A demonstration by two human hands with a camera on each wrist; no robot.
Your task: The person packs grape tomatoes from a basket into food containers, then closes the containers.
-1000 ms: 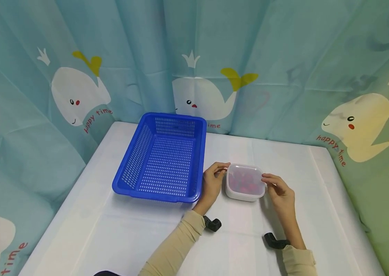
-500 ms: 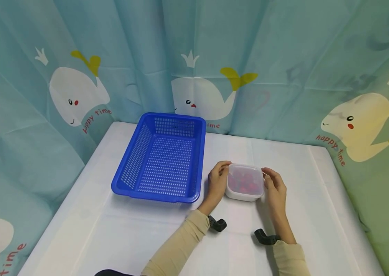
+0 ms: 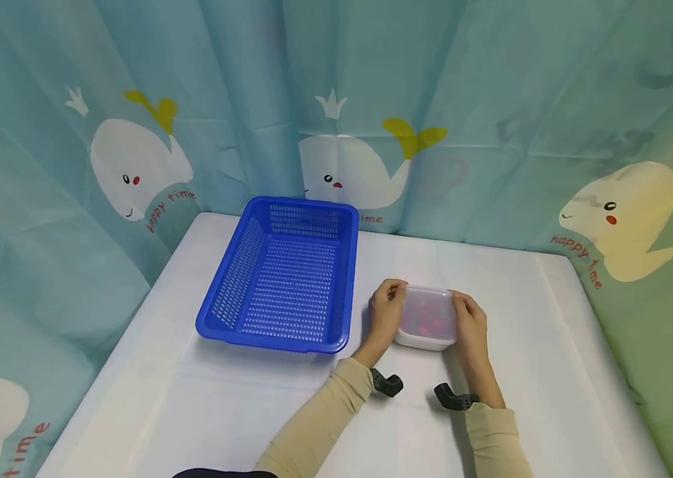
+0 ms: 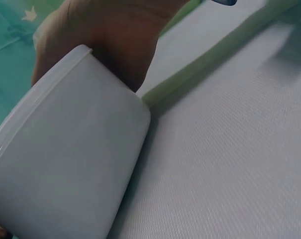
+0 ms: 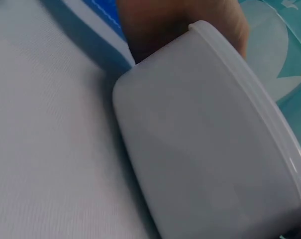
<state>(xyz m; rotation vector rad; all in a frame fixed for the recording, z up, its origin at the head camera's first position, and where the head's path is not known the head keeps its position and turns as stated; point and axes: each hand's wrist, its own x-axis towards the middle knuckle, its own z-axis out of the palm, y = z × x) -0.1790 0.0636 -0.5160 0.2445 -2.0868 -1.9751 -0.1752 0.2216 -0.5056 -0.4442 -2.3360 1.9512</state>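
A small white food container (image 3: pixel 422 344) with a translucent lid (image 3: pixel 429 305) stands on the table, and blurred red pieces show through the lid. My left hand (image 3: pixel 385 311) holds its left side, fingers bent at the far left corner. On the opposite side my right hand (image 3: pixel 472 330) grips the wall near the far right corner. The lid appears seated on the rim. Both wrist views are filled by the container's white wall (image 4: pixel 75 154), with a hand at the opposite side of it. Most of the fingertips are hidden behind the container.
A blue perforated plastic basket (image 3: pixel 277 344) stands to the left of the container, close to my left forearm. White cloth covers the table (image 3: pixel 241 411). A teal curtain (image 3: pixel 492 79) printed with whales hangs behind and along both sides.
My right hand has moved left, from fingertips at the lid's edge to a grip on the container's side. The left hand has come rightward against it, and the container has shifted slightly right.
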